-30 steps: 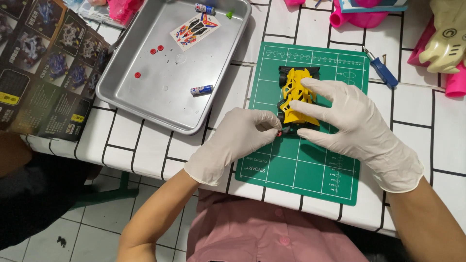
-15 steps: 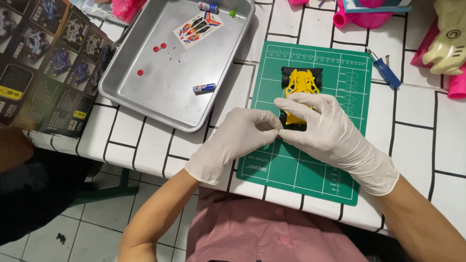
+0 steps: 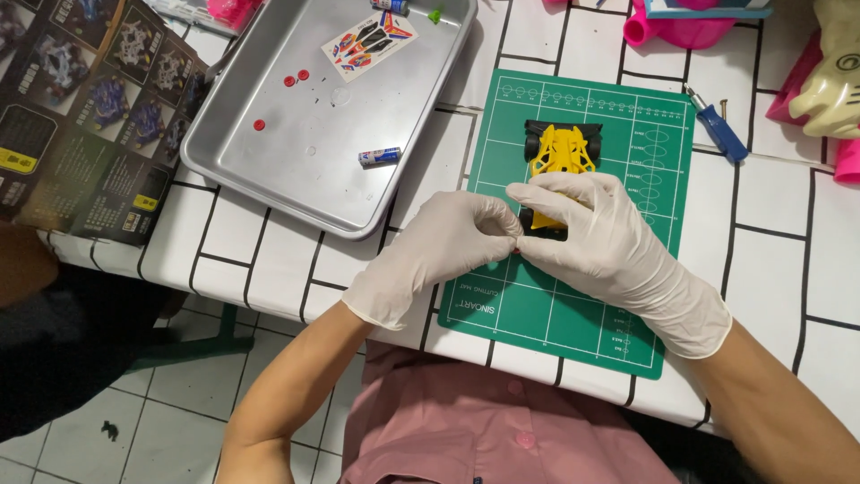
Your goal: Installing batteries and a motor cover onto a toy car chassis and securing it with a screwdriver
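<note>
Your left hand [image 3: 439,251] and your right hand [image 3: 596,237] meet at the near end of the yellow toy car [image 3: 560,166], which lies on the green cutting mat [image 3: 573,296]. The fingertips of both hands are pinched together on a very small red part [image 3: 518,248]; this part is almost hidden, so I cannot tell its exact shape. The right hand also lies over the near half of the car and keeps it flat on the mat.

To do this step well, I think you should keep the car pressed down with the right palm and move only the fingertips. Hold the small part close to the mat, so that if it slips it falls on the mat and does not roll off the counter [image 3: 287,260].

The gloves are thin, pale and smooth, perhaps latex, so the grip on such a tiny piece may be slippery. The car body is hard, glossy plastic with open ribs, on a black chassis. The mat is matte and looks rubbery, with printed white lines. Beyond your left hand stands a metal tray [image 3: 269,179], shiny and shallow, with small red round pieces [image 3: 296,78], a little battery [image 3: 379,157] and a sticker sheet [image 3: 368,42]. Beyond the right hand, off the mat, lies a blue screwdriver [image 3: 719,130].
</note>
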